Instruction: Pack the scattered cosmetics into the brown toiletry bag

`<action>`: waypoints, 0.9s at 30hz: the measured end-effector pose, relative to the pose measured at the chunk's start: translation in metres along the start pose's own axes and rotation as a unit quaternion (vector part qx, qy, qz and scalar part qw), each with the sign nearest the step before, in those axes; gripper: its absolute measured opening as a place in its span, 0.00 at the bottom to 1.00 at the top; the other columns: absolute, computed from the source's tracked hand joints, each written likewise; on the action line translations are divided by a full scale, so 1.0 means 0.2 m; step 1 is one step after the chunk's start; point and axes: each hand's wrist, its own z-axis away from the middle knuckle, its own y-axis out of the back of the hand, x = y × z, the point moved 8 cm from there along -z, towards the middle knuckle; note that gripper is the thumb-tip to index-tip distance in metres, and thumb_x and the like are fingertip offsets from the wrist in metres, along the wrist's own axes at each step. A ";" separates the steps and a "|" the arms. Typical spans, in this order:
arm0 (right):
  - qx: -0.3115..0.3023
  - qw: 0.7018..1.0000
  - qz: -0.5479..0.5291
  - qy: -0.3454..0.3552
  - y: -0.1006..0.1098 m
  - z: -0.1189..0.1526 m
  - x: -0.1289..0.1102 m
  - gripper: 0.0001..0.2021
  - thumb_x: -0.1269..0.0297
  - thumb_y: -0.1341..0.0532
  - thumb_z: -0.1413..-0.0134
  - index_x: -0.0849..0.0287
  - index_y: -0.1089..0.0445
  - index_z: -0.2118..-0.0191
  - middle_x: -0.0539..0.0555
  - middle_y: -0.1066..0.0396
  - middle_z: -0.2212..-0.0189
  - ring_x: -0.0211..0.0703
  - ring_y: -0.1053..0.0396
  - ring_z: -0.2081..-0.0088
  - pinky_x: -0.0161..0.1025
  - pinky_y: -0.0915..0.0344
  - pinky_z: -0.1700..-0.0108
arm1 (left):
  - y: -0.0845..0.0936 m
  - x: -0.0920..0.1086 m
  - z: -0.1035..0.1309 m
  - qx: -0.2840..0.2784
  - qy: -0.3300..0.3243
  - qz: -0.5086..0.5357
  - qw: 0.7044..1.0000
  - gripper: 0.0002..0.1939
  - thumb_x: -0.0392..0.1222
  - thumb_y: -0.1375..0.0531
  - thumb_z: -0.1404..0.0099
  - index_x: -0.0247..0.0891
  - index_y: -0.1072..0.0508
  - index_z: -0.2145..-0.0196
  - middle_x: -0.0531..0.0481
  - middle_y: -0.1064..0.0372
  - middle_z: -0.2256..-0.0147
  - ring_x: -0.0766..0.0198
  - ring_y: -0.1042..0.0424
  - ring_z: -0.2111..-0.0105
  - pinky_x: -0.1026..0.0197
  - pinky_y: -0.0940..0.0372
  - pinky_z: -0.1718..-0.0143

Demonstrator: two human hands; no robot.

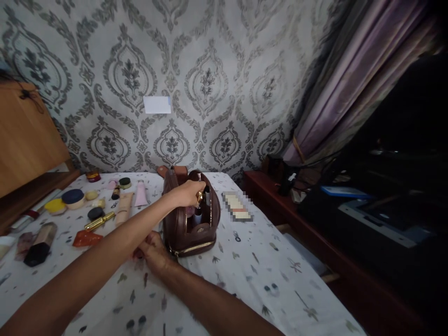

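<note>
Right at the mouth of the brown bag (177, 228), there was the left hand (191, 192), fingers drawn in over a gold-coloured item (199, 199); whether they truly pinched it, I could not tell. And the bag itself? Unzipped, gaping, set toward the far edge of the cloth-covered bench (227, 275), its long axis running from that edge toward the near one, with a pale-based container (198, 217) showing inside.

Now the crossing: the left forearm slanted over from the near left, passing above the right hand (153, 252), which sat low, just outside the bag's near left corner. Its fingers were bunched around or against a small reddish thing (139, 254), too hidden to call a firm hold. From there, the bag's opening lay up and to the right, beyond the side wall, so the left hand was clearly the nearer, with the gold-coloured item directly below its fingertips.

And the room? Tight on the left, where an orange-red packet (87, 239), a gold tube (100, 221) and a beige tube (123, 209) crowded in beside the left forearm. On the right, a blurred-out flat rectangle (238, 206) lay between the bag and the slanting right edge. Nearside, a broad stretch of printed cloth opened from the bag's near end toward the near edge.
</note>
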 end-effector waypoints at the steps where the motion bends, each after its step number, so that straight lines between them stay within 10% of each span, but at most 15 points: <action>1: 0.003 1.000 -0.001 -0.002 0.00 0.00 0.00 0.26 0.38 0.32 0.63 0.60 0.30 0.72 0.48 0.30 0.80 0.32 0.37 0.82 0.31 0.43 0.78 | 0.00 0.01 0.00 -0.001 -0.001 0.001 1.000 0.17 0.26 0.34 0.53 0.39 0.36 0.71 0.60 0.37 0.75 0.67 0.32 0.72 0.67 0.45 0.74; 27: -0.002 1.000 -0.007 0.003 0.00 0.00 0.01 0.24 0.41 0.32 0.61 0.60 0.31 0.71 0.48 0.30 0.79 0.34 0.36 0.82 0.32 0.43 0.77 | 0.03 0.07 0.05 0.010 -0.020 0.005 1.000 0.13 0.22 0.41 0.48 0.38 0.34 0.70 0.54 0.34 0.74 0.63 0.31 0.71 0.65 0.45 0.73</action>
